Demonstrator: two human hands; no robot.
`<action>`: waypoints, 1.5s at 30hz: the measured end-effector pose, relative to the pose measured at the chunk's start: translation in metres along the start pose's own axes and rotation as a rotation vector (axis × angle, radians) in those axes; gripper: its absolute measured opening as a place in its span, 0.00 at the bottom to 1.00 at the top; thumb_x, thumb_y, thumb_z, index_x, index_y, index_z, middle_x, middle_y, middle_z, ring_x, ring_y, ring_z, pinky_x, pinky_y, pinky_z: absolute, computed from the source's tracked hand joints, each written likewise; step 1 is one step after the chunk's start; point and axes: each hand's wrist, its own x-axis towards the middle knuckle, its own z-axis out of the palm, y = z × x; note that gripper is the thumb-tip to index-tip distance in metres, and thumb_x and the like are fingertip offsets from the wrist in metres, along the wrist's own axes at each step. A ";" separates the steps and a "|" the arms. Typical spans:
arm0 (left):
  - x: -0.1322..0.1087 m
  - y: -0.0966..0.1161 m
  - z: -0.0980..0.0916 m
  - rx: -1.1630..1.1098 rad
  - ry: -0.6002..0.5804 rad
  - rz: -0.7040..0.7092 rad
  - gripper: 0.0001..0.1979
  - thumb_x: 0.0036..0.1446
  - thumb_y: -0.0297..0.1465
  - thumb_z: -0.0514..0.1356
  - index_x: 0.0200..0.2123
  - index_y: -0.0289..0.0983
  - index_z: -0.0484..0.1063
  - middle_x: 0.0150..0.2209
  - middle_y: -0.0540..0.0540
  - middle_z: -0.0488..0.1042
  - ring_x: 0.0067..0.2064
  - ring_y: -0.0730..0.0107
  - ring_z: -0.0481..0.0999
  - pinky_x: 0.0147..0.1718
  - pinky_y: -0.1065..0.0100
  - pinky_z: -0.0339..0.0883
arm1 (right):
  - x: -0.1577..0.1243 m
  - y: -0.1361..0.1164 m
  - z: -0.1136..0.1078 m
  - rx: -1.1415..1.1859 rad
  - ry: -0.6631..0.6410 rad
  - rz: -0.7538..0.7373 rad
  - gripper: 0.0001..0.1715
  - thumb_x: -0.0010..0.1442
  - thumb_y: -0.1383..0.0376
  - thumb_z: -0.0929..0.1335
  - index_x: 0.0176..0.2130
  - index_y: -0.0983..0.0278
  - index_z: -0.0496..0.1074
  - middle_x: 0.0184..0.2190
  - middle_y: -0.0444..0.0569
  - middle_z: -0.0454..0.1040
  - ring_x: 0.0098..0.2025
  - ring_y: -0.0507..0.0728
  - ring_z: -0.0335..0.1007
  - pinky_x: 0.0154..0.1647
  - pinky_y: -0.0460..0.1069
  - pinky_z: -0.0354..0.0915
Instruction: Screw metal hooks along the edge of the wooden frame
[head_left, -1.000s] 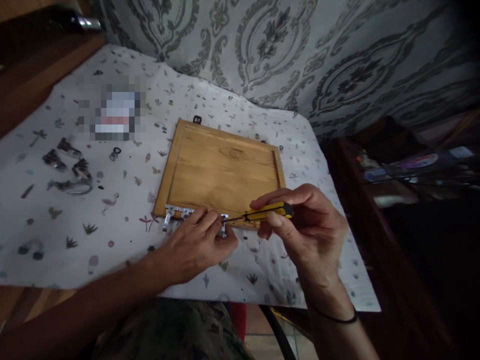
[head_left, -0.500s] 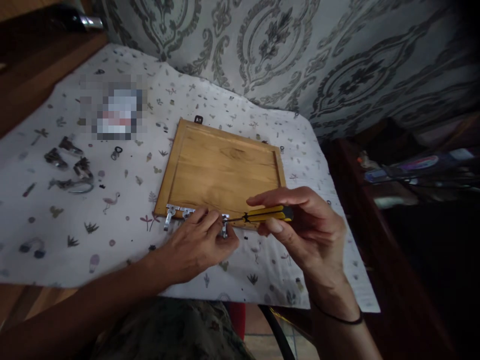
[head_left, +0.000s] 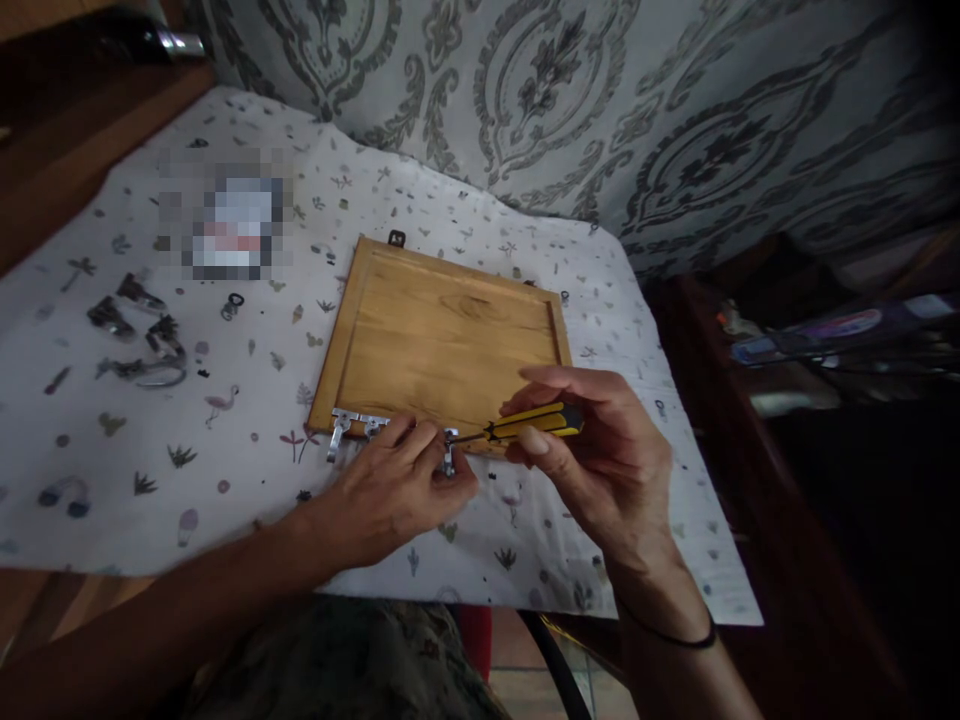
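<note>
A square wooden panel (head_left: 450, 340) with a raised rim lies flat on a patterned white cloth (head_left: 247, 400). Along its near edge sits a silver metal hook rail (head_left: 352, 428). My left hand (head_left: 397, 490) presses down on that rail, fingers curled over its right part. My right hand (head_left: 600, 450) grips a yellow and black screwdriver (head_left: 525, 424) held almost level, its tip at the rail's right end by my left fingertips. A small dark hanger tab (head_left: 395, 238) sticks out of the panel's far edge.
Several dark metal fittings (head_left: 142, 345) and a small ring (head_left: 231, 305) lie on the cloth to the left. A blurred-out box (head_left: 229, 215) sits at the back left. A patterned curtain (head_left: 600, 110) hangs behind. Dark furniture with clutter (head_left: 810, 340) stands to the right.
My right hand has shifted slightly left and turned on the screwdriver, fingers re-placed over the handle. My left hand and the rail have stayed put.
</note>
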 end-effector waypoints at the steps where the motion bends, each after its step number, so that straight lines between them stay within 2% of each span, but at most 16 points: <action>1: 0.000 0.000 0.000 -0.003 0.000 0.002 0.10 0.60 0.22 0.59 0.45 0.36 0.69 0.39 0.39 0.78 0.44 0.55 0.75 0.45 0.56 0.69 | 0.001 -0.001 -0.003 -0.007 -0.045 -0.002 0.15 0.63 0.59 0.74 0.51 0.55 0.77 0.38 0.46 0.78 0.34 0.53 0.76 0.28 0.47 0.73; 4: 0.000 0.000 0.000 -0.004 0.010 0.003 0.10 0.59 0.22 0.59 0.45 0.35 0.69 0.39 0.39 0.78 0.42 0.56 0.75 0.44 0.57 0.69 | 0.004 -0.003 -0.007 -0.056 -0.121 -0.035 0.07 0.63 0.59 0.74 0.43 0.57 0.79 0.34 0.45 0.77 0.33 0.54 0.75 0.27 0.47 0.70; 6: 0.000 0.000 0.000 -0.005 0.015 0.006 0.10 0.59 0.22 0.59 0.45 0.35 0.69 0.38 0.39 0.78 0.42 0.56 0.75 0.44 0.56 0.69 | 0.004 -0.002 -0.005 -0.117 -0.050 -0.071 0.07 0.62 0.58 0.75 0.37 0.59 0.79 0.29 0.44 0.75 0.28 0.53 0.72 0.25 0.48 0.67; 9: 0.001 -0.001 -0.001 -0.006 0.031 0.007 0.10 0.59 0.22 0.58 0.45 0.34 0.70 0.37 0.39 0.77 0.41 0.56 0.75 0.43 0.56 0.69 | 0.001 0.001 0.004 -0.216 0.123 -0.147 0.10 0.59 0.58 0.77 0.33 0.60 0.76 0.26 0.42 0.73 0.25 0.51 0.67 0.25 0.48 0.63; 12: 0.002 -0.001 -0.003 -0.004 0.034 0.008 0.10 0.59 0.21 0.57 0.45 0.34 0.70 0.36 0.39 0.77 0.39 0.57 0.74 0.41 0.57 0.69 | -0.002 0.002 0.008 -0.242 0.162 -0.135 0.12 0.59 0.61 0.77 0.30 0.61 0.73 0.25 0.40 0.71 0.24 0.49 0.65 0.25 0.47 0.62; 15: 0.003 -0.001 -0.003 -0.004 0.029 0.008 0.09 0.60 0.21 0.57 0.44 0.34 0.70 0.36 0.39 0.77 0.40 0.57 0.74 0.41 0.57 0.69 | -0.003 -0.001 0.004 -0.163 0.095 -0.026 0.08 0.62 0.62 0.75 0.33 0.61 0.74 0.28 0.40 0.73 0.24 0.48 0.67 0.24 0.45 0.64; 17: 0.003 -0.001 -0.003 -0.007 0.035 0.007 0.09 0.60 0.22 0.58 0.44 0.34 0.70 0.36 0.39 0.77 0.40 0.57 0.74 0.41 0.57 0.69 | -0.002 -0.003 -0.001 -0.088 0.034 0.007 0.06 0.63 0.61 0.74 0.40 0.59 0.76 0.32 0.42 0.77 0.24 0.48 0.70 0.25 0.45 0.67; 21: 0.001 -0.001 -0.001 -0.015 0.032 0.008 0.08 0.61 0.22 0.58 0.44 0.35 0.69 0.37 0.39 0.78 0.40 0.56 0.74 0.41 0.57 0.69 | -0.002 -0.006 -0.012 -0.013 -0.117 0.028 0.14 0.65 0.62 0.73 0.51 0.54 0.77 0.41 0.44 0.81 0.29 0.49 0.74 0.28 0.44 0.72; 24: -0.001 0.000 0.001 -0.023 0.004 0.005 0.09 0.61 0.22 0.58 0.45 0.35 0.69 0.39 0.38 0.77 0.41 0.55 0.74 0.43 0.56 0.69 | 0.000 -0.007 -0.015 0.020 -0.181 0.048 0.12 0.65 0.61 0.73 0.50 0.55 0.78 0.41 0.45 0.81 0.32 0.51 0.77 0.28 0.44 0.73; 27: -0.001 0.000 0.003 -0.019 -0.006 -0.001 0.11 0.61 0.21 0.58 0.46 0.35 0.69 0.40 0.39 0.77 0.42 0.56 0.74 0.45 0.56 0.68 | 0.002 -0.006 -0.013 0.014 -0.152 0.044 0.07 0.63 0.60 0.74 0.43 0.59 0.79 0.36 0.44 0.80 0.26 0.49 0.76 0.26 0.44 0.72; 30: -0.001 0.000 0.002 -0.025 0.002 -0.002 0.11 0.60 0.21 0.58 0.46 0.35 0.69 0.40 0.39 0.77 0.42 0.56 0.74 0.45 0.56 0.68 | 0.002 -0.004 -0.005 -0.103 -0.049 -0.029 0.08 0.61 0.60 0.76 0.37 0.61 0.77 0.30 0.41 0.78 0.20 0.47 0.70 0.21 0.43 0.67; 34: 0.001 -0.001 0.000 -0.028 0.002 0.010 0.11 0.60 0.22 0.58 0.46 0.34 0.70 0.38 0.39 0.77 0.41 0.56 0.74 0.44 0.56 0.68 | 0.002 -0.001 0.003 -0.234 0.035 -0.121 0.09 0.60 0.60 0.76 0.35 0.60 0.76 0.28 0.40 0.77 0.24 0.48 0.72 0.23 0.43 0.65; 38: 0.001 -0.002 -0.001 -0.028 0.016 0.012 0.09 0.62 0.23 0.57 0.46 0.34 0.70 0.38 0.39 0.77 0.41 0.57 0.74 0.42 0.57 0.68 | 0.001 -0.005 -0.001 -0.195 -0.017 -0.050 0.07 0.62 0.60 0.75 0.38 0.60 0.76 0.33 0.42 0.79 0.31 0.51 0.77 0.29 0.44 0.70; 41: 0.000 -0.001 -0.001 -0.021 0.004 0.006 0.09 0.62 0.22 0.57 0.46 0.34 0.70 0.39 0.38 0.77 0.41 0.56 0.74 0.42 0.57 0.68 | -0.001 -0.011 -0.008 -0.102 -0.087 0.009 0.09 0.65 0.59 0.72 0.45 0.58 0.77 0.40 0.46 0.81 0.37 0.53 0.79 0.33 0.46 0.73; 43: 0.000 -0.001 -0.001 -0.022 0.000 0.008 0.10 0.61 0.22 0.58 0.46 0.35 0.69 0.39 0.38 0.77 0.41 0.56 0.74 0.42 0.57 0.69 | -0.001 -0.013 -0.011 -0.064 -0.133 0.025 0.11 0.67 0.59 0.71 0.49 0.57 0.76 0.41 0.46 0.81 0.36 0.53 0.79 0.34 0.47 0.74; 45: -0.001 -0.001 0.000 -0.029 -0.003 0.011 0.10 0.61 0.22 0.58 0.45 0.35 0.69 0.40 0.38 0.77 0.41 0.56 0.74 0.43 0.57 0.69 | -0.001 -0.012 -0.013 -0.076 -0.157 0.008 0.10 0.67 0.59 0.71 0.48 0.57 0.77 0.40 0.45 0.82 0.32 0.52 0.78 0.33 0.47 0.73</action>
